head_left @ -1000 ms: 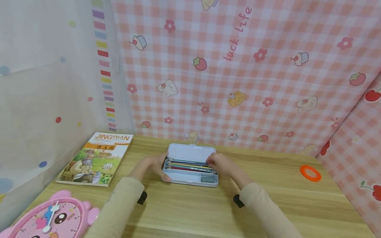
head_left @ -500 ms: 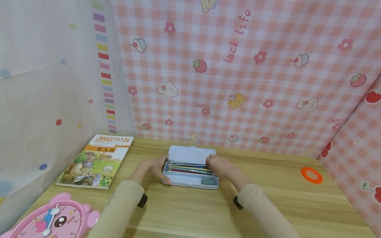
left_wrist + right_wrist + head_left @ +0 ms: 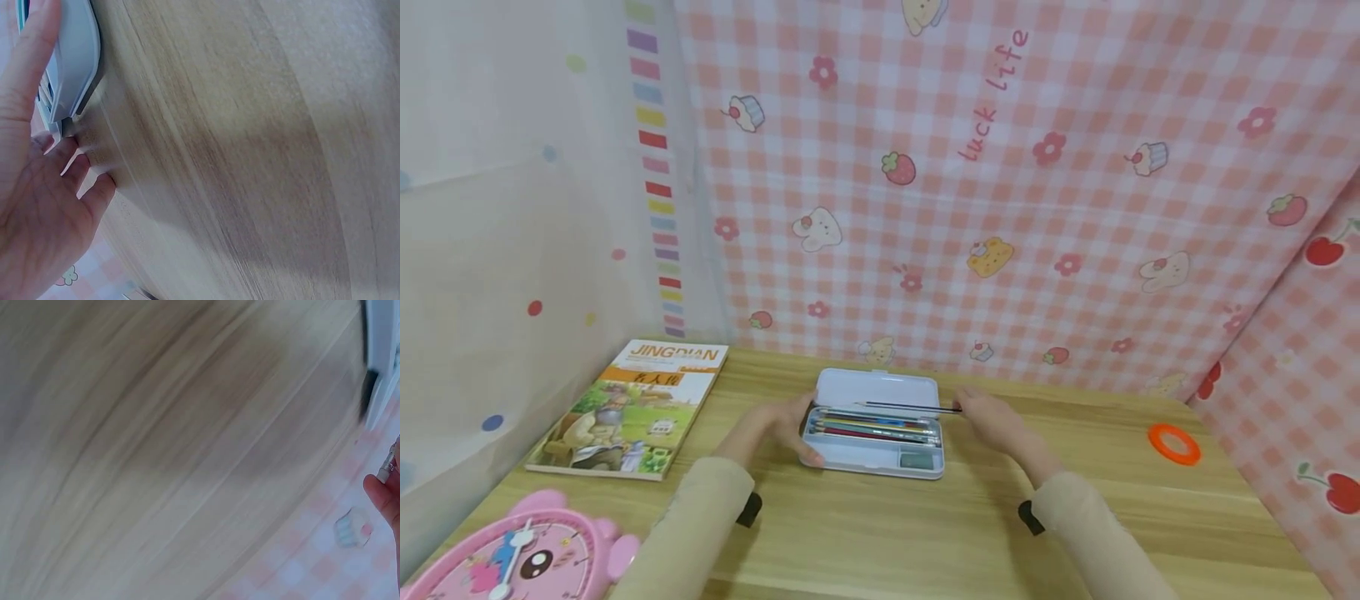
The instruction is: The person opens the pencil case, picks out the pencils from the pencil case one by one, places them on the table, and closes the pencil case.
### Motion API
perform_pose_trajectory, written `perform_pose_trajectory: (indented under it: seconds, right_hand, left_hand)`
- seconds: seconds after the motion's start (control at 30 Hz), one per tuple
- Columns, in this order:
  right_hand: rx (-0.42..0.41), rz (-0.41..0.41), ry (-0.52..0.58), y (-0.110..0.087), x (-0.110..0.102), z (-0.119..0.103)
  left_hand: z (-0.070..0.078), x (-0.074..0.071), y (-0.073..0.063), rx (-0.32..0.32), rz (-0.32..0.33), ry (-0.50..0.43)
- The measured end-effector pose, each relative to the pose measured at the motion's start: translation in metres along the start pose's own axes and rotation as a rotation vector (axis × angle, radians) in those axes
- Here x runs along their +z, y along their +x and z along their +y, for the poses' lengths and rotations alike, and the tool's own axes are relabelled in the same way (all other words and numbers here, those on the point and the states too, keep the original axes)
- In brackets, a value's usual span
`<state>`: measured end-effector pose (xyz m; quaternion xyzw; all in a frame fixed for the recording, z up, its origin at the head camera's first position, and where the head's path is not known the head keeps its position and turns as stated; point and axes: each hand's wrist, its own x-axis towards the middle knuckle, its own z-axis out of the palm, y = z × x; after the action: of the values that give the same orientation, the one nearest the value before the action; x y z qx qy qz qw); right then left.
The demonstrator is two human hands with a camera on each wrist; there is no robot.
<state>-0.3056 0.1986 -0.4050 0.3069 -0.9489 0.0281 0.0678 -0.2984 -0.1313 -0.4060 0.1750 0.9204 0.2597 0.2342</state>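
Observation:
An opened white pencil case (image 3: 850, 466) lies on the wooden table with its lid tipped back. Several pencils (image 3: 872, 431) lie in its rear compartment, and a grey-green eraser (image 3: 917, 460) is at its front right. At the case's left end, my left hand (image 3: 784, 425) grips it, thumb along the front side and fingers behind, as the left wrist view also shows. Beyond the right end, my right hand (image 3: 992, 421) pinches a dark pencil (image 3: 904, 407) by its end, its tip pointing left above the case. The right wrist view catches that pencil's pale end (image 3: 384, 472) between the fingers.
A book (image 3: 628, 412) lies at the left, with a pink toy clock (image 3: 576, 542) nearer me. An orange ring (image 3: 1159, 437) lies at the right. A pink checkered cloth (image 3: 865, 267) hangs behind the table.
My right hand has drawn the dark pencil up and to the right, out of the case. The left hand has stayed at the case's left end.

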Motion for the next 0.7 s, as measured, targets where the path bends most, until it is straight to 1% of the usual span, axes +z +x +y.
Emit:
perform_pose_trajectory:
  seconds: [0.13, 0.33, 0.5, 0.7]
  right_hand:
    - [0.018, 0.000, -0.003, -0.015, -0.003, 0.017]
    - [0.052, -0.021, 0.007, -0.034, -0.008, 0.038]
    - [0.074, -0.037, -0.007, -0.046, -0.009, 0.052]
    - [0.103, -0.050, -0.019, -0.059, -0.007, 0.065]
  left_hand:
    - [-0.001, 0.000, 0.001, 0.008, -0.006, 0.006]
    - [-0.002, -0.001, 0.000, -0.022, -0.017, 0.012]
    - [0.001, -0.003, -0.002, -0.030, -0.029, 0.024]
    - [0.004, -0.002, -0.002, -0.032, -0.031, 0.039]
